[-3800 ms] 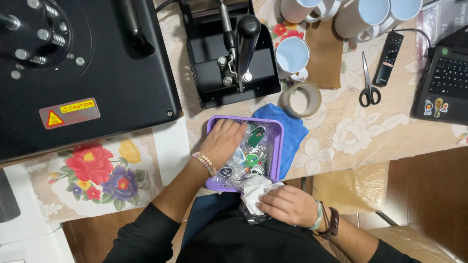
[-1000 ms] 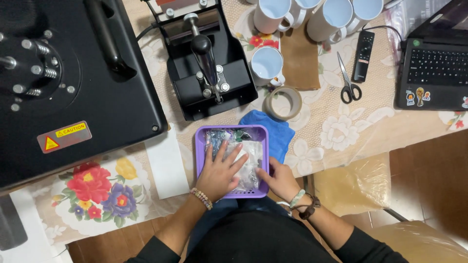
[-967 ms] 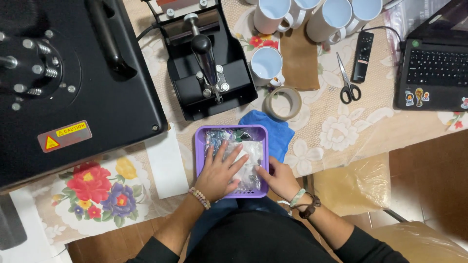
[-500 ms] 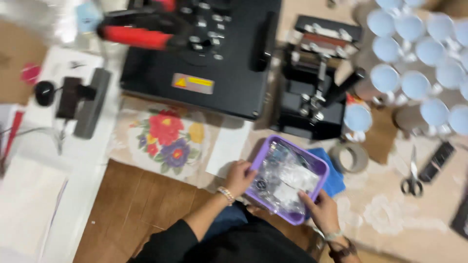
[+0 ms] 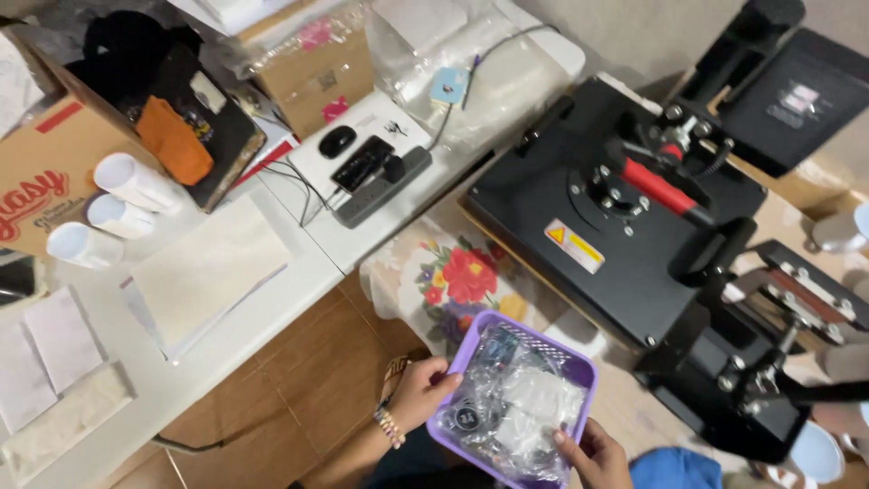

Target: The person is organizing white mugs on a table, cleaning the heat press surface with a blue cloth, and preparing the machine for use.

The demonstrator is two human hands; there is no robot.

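Purple basket (image 5: 579,369) | lifted off table since earlier | both hands gripping rims

White L-shaped tabletop (image 5: 299,272) over brown wood-plank floor (image 5: 299,398). On it: grey power strip (image 5: 380,186), black computer mouse (image 5: 338,141), stack of cream paper sheets (image 5: 204,272), three white cylindrical mugs lying on their sides (image 5: 113,208), open brown cardboard box (image 5: 68,154). Floral-patterned cloth (image 5: 453,272) covers the adjoining surface; large black heat press with red handle (image 5: 625,217) sits on the cloth, smaller black mug press (image 5: 751,380) beside it.
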